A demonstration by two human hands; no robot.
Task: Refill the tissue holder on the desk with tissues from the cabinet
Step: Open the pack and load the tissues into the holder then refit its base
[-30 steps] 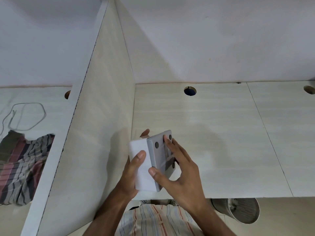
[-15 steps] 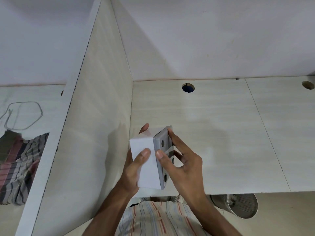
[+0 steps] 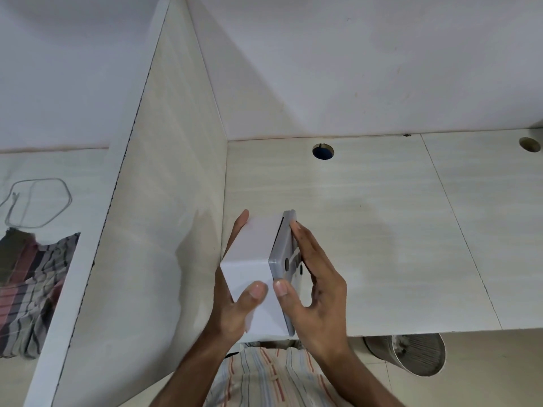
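The white tissue holder (image 3: 252, 245) is held on its side above the front of the desk (image 3: 382, 230), close to the partition. Its grey base plate (image 3: 283, 248), with dark round feet, faces right. My left hand (image 3: 235, 304) grips the white body from the left, thumb on the near face. My right hand (image 3: 314, 283) presses on the grey base plate, fingers along its outer face and thumb at its near edge. No tissues show.
A tall partition (image 3: 164, 201) rises just left of the holder. A striped cloth (image 3: 32, 283) and a looped cable (image 3: 38, 201) lie on the neighbouring desk. A round cable hole (image 3: 323, 151) sits at the back. A metal waste bin (image 3: 411, 353) stands below the desk edge.
The holder has turned so its grey base now faces more to the right and edge-on. My right fingers have slid flat along the base; both hands sit slightly nearer the desk edge.
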